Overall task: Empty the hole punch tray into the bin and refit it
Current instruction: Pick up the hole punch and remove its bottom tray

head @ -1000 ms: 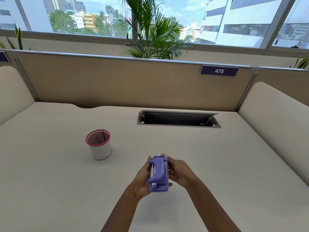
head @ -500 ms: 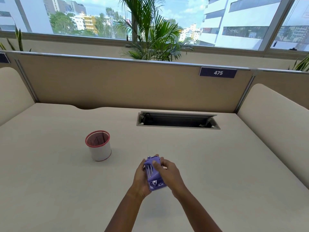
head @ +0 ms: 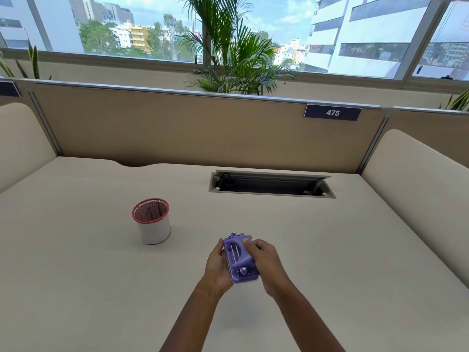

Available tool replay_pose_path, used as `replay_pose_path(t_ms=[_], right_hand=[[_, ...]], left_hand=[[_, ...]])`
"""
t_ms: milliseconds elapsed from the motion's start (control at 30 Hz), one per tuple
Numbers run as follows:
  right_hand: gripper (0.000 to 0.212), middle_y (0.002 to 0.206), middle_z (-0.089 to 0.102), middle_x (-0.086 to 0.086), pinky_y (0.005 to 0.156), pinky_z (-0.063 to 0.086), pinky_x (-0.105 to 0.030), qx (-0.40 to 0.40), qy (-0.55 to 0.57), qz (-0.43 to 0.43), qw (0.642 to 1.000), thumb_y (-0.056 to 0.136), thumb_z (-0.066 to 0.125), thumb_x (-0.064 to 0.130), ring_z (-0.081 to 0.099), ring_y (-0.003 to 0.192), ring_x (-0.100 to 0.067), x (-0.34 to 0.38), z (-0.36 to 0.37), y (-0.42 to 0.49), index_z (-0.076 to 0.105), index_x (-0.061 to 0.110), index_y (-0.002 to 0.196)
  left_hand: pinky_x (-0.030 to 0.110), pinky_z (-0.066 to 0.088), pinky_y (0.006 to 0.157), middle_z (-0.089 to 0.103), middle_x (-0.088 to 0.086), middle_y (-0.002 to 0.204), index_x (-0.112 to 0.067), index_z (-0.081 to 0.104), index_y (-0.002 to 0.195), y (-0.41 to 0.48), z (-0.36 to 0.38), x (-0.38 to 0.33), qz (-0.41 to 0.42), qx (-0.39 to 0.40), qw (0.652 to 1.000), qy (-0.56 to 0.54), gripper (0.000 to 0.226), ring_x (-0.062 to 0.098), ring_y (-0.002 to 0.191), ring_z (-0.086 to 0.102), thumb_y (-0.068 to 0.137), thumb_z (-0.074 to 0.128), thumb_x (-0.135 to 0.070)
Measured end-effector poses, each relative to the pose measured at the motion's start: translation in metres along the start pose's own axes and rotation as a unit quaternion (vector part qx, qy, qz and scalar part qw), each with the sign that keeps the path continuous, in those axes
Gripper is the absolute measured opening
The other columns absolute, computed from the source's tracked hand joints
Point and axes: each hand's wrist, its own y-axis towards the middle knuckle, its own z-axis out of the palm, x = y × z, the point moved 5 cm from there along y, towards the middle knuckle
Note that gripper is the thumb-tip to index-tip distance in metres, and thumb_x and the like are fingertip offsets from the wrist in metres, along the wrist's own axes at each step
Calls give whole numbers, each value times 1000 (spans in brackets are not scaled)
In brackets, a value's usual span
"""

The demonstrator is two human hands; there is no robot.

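Observation:
A purple hole punch (head: 239, 259) is held above the desk between both hands, its metal pins facing up and its long axis pointing away from me. My left hand (head: 218, 269) cups its left side from below. My right hand (head: 265, 262) grips its right side, with the fingers curled over the top far end. The tray underneath is hidden by the body and my palms. The bin (head: 151, 221), a small white cylinder with a red rim and mesh inside, stands upright on the desk to the left and further away.
The beige desk (head: 330, 250) has an open cable slot (head: 271, 185) at the back. Padded partitions enclose it on the left (head: 22, 141), right (head: 416, 179) and rear (head: 177, 130). Potted palms stand behind the rear panel.
The hole punch has tilted so its top faces more to the left. My right hand has shifted from its side to over its top far end. Both hands moved slightly left.

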Motion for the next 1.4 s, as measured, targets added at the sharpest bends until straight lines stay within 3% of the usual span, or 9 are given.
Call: replay_pose_path(t_ms=[100,167,333,633,833,1033,1200,1400], right_hand=[[21,73,58,-4,58,45,-24,-44,-4,-8,999,93,52,20,53,63,-16,5,-7,7,54,11,74],[21,71,55,-3,56,43,-22,-84,-15,-24,996,93,51,20,51,60,-14,10,-14,13,52,8,76],[25,72,52,-5,54,40,-23,-134,-22,-26,990,94,48,20,47,58,-13,18,-23,25,49,9,72],[19,85,53,-11,56,42,-23,-110,-28,-13,993,96,45,19,49,62,-14,20,-22,29,50,2,89],[40,93,51,-16,58,42,-25,-99,-46,4,994,96,45,20,48,82,-27,20,-23,30,49,-15,115],[28,97,53,-17,58,43,-25,-79,-24,24,996,96,45,20,50,69,-20,23,-23,28,54,-5,105],[36,97,54,-18,61,44,-26,-74,-39,17,996,96,44,19,50,86,-28,23,-23,26,52,-10,115],[19,97,57,-14,64,46,-24,-25,-58,10,998,96,45,21,54,84,-25,19,-10,15,52,3,96]], left_hand=[[39,59,56,75,19,79,-3,61,100,-1,3,1,33,6,999,8,50,30,65,72,99,25,-37],[36,60,61,73,19,88,-2,57,108,0,4,5,56,12,998,1,45,28,72,72,101,24,-30],[32,61,66,76,18,85,2,58,107,0,11,15,100,23,995,16,29,24,74,74,99,32,-10],[30,61,57,76,15,73,1,58,100,-2,12,16,140,-14,990,23,22,22,65,74,97,37,-4],[30,62,57,76,16,74,1,60,100,-5,10,16,142,-15,990,14,22,24,66,74,96,38,-3],[30,62,58,76,16,76,2,59,102,-5,8,18,137,-9,991,-2,23,24,68,75,97,37,-2],[32,61,57,76,18,78,2,60,98,-6,8,19,128,12,991,-20,29,26,69,75,98,32,-6],[33,59,53,62,18,93,-4,56,101,0,7,13,87,-21,995,-36,32,29,82,57,99,30,-24]])
